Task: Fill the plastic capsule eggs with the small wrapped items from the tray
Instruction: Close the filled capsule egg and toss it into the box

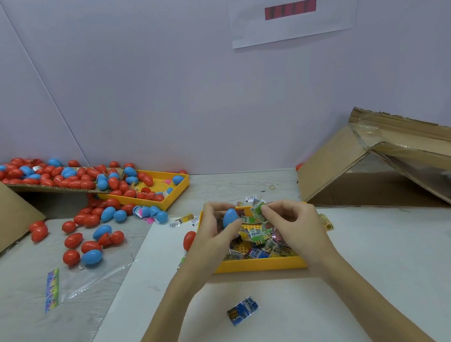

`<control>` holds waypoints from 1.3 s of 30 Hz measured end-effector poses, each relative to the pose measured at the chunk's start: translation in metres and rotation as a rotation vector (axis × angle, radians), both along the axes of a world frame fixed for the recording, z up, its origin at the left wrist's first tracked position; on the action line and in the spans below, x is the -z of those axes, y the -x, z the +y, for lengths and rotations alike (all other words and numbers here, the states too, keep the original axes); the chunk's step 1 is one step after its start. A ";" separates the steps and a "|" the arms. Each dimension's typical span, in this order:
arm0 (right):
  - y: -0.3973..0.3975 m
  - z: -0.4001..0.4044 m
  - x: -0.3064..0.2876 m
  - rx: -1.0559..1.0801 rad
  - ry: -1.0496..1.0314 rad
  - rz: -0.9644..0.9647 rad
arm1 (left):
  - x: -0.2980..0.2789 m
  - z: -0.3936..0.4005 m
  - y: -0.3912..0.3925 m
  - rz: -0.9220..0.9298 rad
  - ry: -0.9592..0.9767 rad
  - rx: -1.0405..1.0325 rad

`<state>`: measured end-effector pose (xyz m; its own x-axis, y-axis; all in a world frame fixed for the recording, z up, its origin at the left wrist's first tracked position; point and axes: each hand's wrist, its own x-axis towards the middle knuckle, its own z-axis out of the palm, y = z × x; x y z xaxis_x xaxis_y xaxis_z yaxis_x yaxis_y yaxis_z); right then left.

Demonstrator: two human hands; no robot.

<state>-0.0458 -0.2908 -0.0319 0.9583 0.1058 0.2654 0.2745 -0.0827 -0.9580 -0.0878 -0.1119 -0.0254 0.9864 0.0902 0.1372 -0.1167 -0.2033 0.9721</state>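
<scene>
My left hand [214,235] grips a blue capsule egg [230,217] above the yellow tray [258,265]. My right hand [292,222] pinches a small green wrapped item [258,210] right beside the egg. The tray below holds several small wrapped items [258,242]. A red egg [189,240] lies just left of the tray, partly hidden by my left hand. A blue wrapped item [242,310] lies on the white sheet between my forearms.
Several red and blue eggs [87,239] are scattered at the left, with more on a cardboard flap [54,176] and in a second yellow tray [175,192]. An open cardboard box [378,164] lies at the right. A clear bag [91,272] lies at the left front.
</scene>
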 end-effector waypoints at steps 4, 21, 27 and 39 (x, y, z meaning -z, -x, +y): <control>0.002 -0.002 -0.001 -0.026 -0.078 0.050 | -0.003 0.001 0.003 -0.135 -0.014 0.075; 0.006 0.002 -0.001 -0.065 -0.098 0.058 | 0.002 -0.001 -0.002 -0.239 -0.133 -0.138; 0.004 0.004 0.002 -0.068 -0.061 0.042 | 0.003 -0.002 -0.001 -0.284 -0.153 -0.097; 0.007 0.006 -0.001 -0.138 -0.228 0.088 | 0.000 -0.004 0.000 -0.305 0.050 -0.068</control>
